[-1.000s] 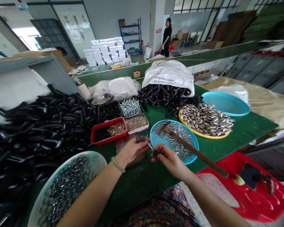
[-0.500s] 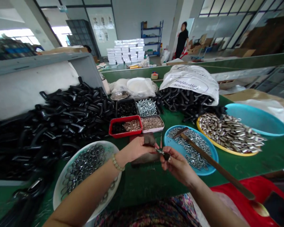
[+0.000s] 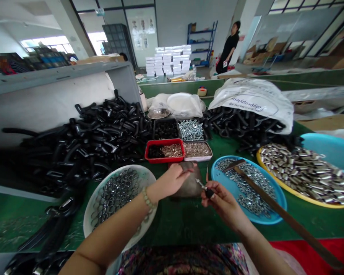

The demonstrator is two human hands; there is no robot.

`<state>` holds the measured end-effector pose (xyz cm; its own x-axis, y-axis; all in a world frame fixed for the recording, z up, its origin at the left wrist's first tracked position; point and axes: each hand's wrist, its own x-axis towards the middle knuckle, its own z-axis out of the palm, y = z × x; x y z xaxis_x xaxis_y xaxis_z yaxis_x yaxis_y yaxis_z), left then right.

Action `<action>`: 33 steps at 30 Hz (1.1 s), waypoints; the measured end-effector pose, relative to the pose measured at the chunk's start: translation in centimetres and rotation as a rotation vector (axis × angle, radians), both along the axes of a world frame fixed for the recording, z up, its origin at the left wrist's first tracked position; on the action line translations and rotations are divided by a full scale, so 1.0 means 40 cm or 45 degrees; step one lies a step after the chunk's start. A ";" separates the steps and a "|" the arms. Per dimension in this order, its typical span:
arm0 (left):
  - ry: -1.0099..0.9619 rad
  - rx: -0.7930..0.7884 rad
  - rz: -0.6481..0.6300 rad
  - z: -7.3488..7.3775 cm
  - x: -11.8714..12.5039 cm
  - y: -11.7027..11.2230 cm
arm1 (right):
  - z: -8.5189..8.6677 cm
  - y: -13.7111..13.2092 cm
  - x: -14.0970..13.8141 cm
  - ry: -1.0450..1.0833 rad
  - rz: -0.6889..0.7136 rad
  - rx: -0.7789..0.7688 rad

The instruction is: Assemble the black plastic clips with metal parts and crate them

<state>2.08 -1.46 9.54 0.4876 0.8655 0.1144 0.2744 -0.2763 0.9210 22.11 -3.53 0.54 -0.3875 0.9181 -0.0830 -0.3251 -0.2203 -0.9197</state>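
My right hand (image 3: 219,198) pinches a small black knob (image 3: 209,193) with a silver screw (image 3: 200,183) sticking out of it toward the upper left. To the left, my left hand (image 3: 172,179) hovers by a dark flat block (image 3: 190,185), its thumb and fingers stretched out and nothing visible in them. Some of its fingertips look dark or covered; I cannot tell with what. A thin tool with a reddish handle (image 3: 207,177) lies just behind my right hand.
A hammer (image 3: 263,194) rests across a blue tray (image 3: 218,208) of small metal parts. Rings fill a white basin (image 3: 87,214). Behind are a red bin (image 3: 164,158) and screws (image 3: 191,130). Black handles (image 3: 94,141) heap at left; metal sleeves (image 3: 306,173) at right. A person (image 3: 228,47) stands far back.
My left hand has moved away from the screw, leaving the knob and screw in my right hand alone. The view has swung left, and the far person has turned.
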 end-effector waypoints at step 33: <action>-0.598 -0.986 0.049 -0.073 -0.088 0.029 | 0.086 -0.030 -0.024 -0.295 0.168 0.281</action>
<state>-1.43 -0.28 6.63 0.5066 0.7979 -0.3266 -0.1804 0.4686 0.8648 21.15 -4.75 3.98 -0.4983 0.8669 0.0121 -0.0841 -0.0344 -0.9959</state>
